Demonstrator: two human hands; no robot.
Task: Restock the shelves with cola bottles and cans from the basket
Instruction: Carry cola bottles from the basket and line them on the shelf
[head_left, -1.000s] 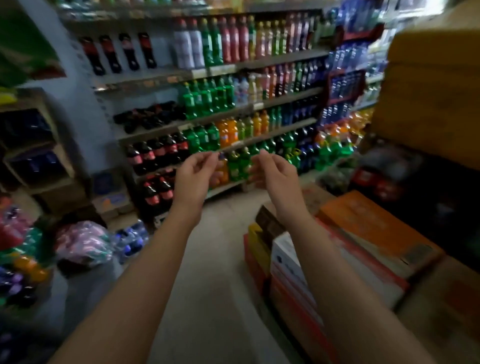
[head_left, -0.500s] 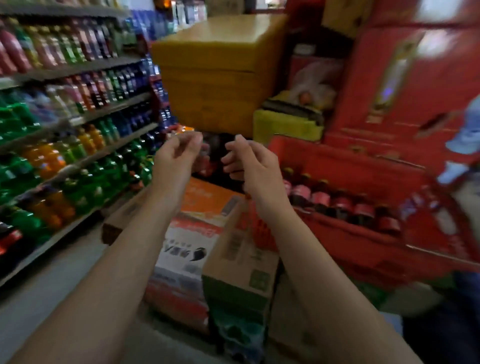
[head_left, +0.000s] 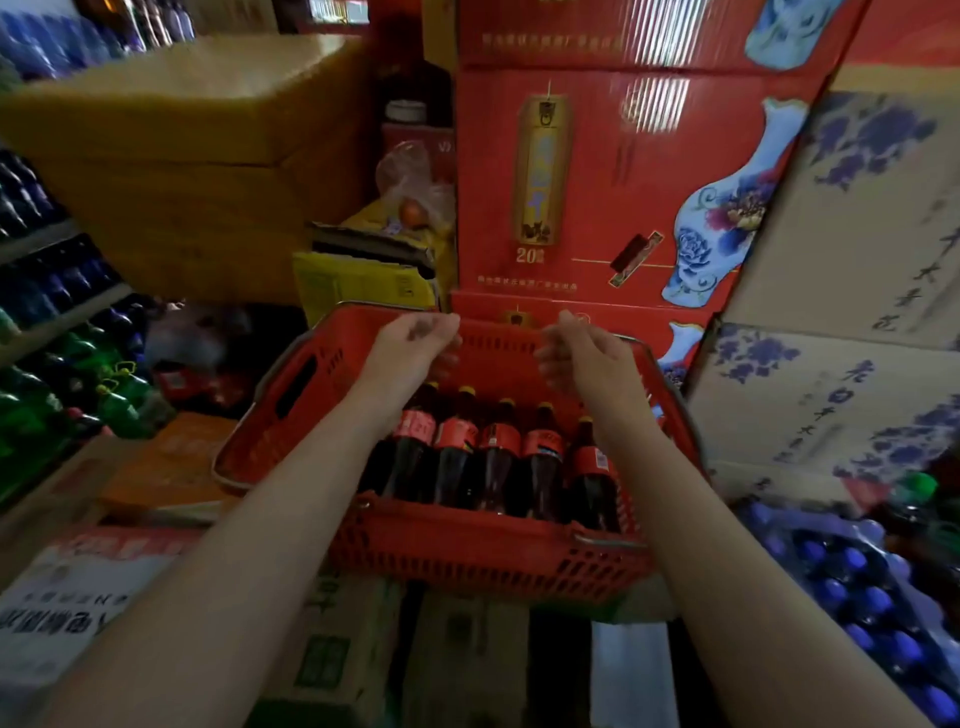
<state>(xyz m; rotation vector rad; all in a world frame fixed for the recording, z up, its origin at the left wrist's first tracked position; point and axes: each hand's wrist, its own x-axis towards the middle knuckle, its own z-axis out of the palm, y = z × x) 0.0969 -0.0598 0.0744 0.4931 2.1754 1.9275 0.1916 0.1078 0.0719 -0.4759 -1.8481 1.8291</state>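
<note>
A red plastic basket (head_left: 467, 551) sits on stacked cartons straight ahead. Inside it stands a row of several cola bottles (head_left: 498, 457) with red labels and yellow caps. My left hand (head_left: 410, 348) hovers over the basket's far left part, fingers loosely curled and holding nothing. My right hand (head_left: 582, 353) hovers over the far right part, also loosely curled and empty. Both hands are above the bottle tops, not touching them. My left forearm hides part of the leftmost bottle.
Drink shelves (head_left: 47, 322) with blue and green bottles run along the left. Yellow cartons (head_left: 197, 156) and red gift boxes (head_left: 597, 182) rise behind the basket. Floral cartons (head_left: 852, 312) stand at right, above a wrapped pack of blue-capped bottles (head_left: 857, 597). Cardboard boxes (head_left: 332, 649) lie under the basket.
The view has swung right from the drink shelves to the basket. Both hands, still empty and held up together, now hang over the basket's bottles.
</note>
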